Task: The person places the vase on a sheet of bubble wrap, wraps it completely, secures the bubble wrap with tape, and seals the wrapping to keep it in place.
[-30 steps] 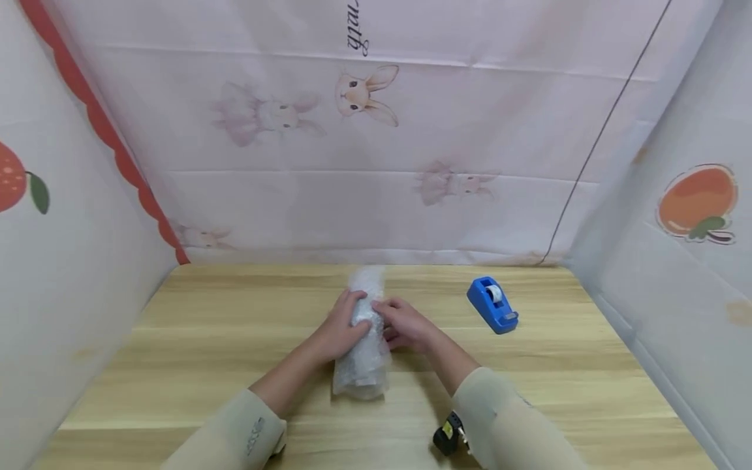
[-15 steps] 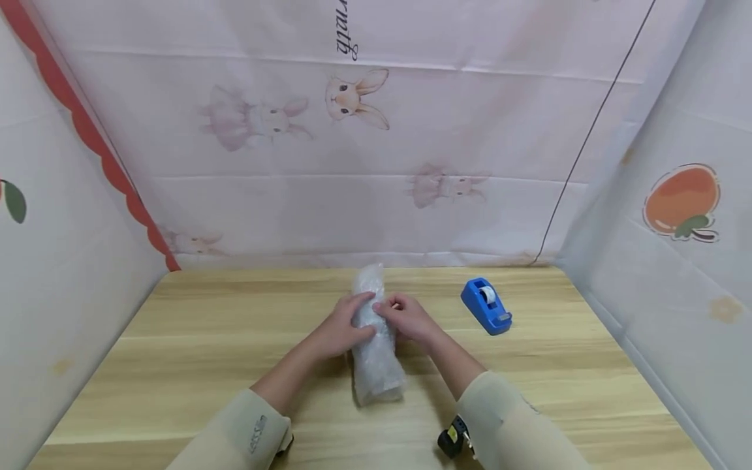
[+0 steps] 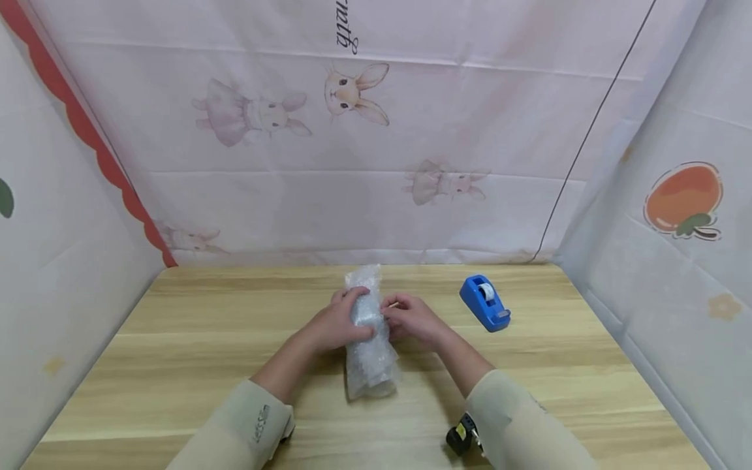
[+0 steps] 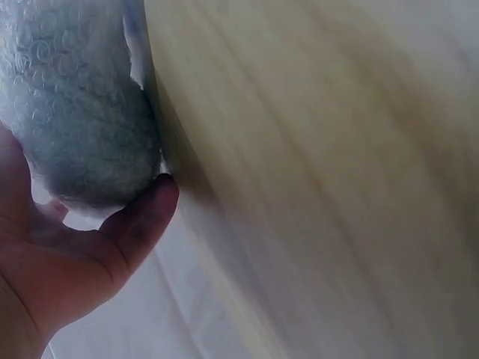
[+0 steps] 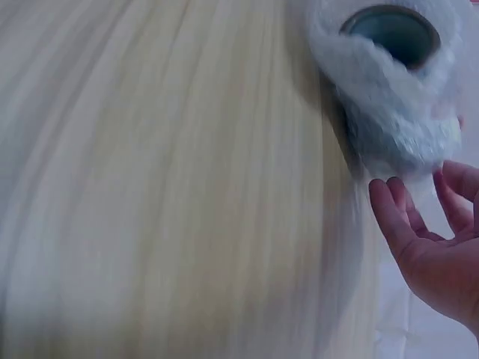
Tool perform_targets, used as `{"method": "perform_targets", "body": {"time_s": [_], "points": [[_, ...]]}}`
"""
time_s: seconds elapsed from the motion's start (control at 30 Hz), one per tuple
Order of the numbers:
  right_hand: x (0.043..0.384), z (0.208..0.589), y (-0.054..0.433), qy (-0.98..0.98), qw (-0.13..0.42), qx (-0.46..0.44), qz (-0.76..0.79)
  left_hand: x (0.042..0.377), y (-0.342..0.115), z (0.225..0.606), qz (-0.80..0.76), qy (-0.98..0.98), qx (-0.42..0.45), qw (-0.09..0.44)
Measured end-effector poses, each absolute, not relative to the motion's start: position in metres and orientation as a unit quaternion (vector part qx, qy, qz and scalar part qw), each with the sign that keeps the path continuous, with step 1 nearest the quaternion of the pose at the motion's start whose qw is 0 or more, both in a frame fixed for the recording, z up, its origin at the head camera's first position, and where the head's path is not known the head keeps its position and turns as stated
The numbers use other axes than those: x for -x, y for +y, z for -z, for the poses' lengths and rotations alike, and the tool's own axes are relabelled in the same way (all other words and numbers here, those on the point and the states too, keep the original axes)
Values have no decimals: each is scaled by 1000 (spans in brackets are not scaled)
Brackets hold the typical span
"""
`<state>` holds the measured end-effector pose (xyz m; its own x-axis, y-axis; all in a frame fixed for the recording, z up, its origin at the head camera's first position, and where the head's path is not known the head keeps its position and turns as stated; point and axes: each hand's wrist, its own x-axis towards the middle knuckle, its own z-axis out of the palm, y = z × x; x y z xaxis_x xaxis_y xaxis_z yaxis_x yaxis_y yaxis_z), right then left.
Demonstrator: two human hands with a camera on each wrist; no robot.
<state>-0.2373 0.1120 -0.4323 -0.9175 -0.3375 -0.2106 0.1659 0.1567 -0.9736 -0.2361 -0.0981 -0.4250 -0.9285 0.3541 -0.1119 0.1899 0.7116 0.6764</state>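
A long bundle of clear bubble wrap (image 3: 373, 362) lies lengthwise on the table in the head view. Inside it is a round, teal vessel with a brown rim; its open mouth (image 5: 398, 36) shows at one end in the right wrist view. My left hand (image 3: 336, 324) grips the bundle from the left, thumb and fingers spread round it. On the other side, my right hand (image 3: 416, 322) pinches the edge of the wrap between thumb and fingertip. Its other fingers lie alongside, near the tabletop. The far end of the wrap stays loose and flattened.
A blue tape dispenser (image 3: 485, 303) with a white roll stands at the right rear of the wooden table (image 3: 205, 339). Printed cloth walls (image 3: 364, 209) enclose the table at the back and both sides. A black wrist device (image 3: 461, 436) hangs by the right sleeve.
The near end of the bundle swung right, then slightly back left. Both hands stay on it; the right hand has shifted slightly along its right edge.
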Motion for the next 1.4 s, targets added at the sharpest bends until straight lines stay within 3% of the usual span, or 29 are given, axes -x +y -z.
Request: {"method": "perform_targets", "body": {"time_s": [0.17,0.3,0.43,0.57,0.73,1.1,1.33,1.4], "points": [[242,420,148,801,146,59,577,239,-99,425,-343,922,-138,112],[246,410,205,869,46,53,489,240,-99,427,-335,925,-138,112],[243,411,272,897,-21,-21,440,238,-95,429,-340,922,-146,117],[235,424,313,882,22,-95,461,235,-95,431,-340,922,-144,118],[231,443,327,859,93,-137,485,234,-96,431,-337,923,-143,117],[242,434,324,834,107,-143,522,237,-95,429,-338,924,-145,108],[241,431,318,805,154,-152,553,235,-96,428,-345,921,-145,110],[241,431,316,804,141,-154,556,235,-97,428,-345,921,-144,110]]}}
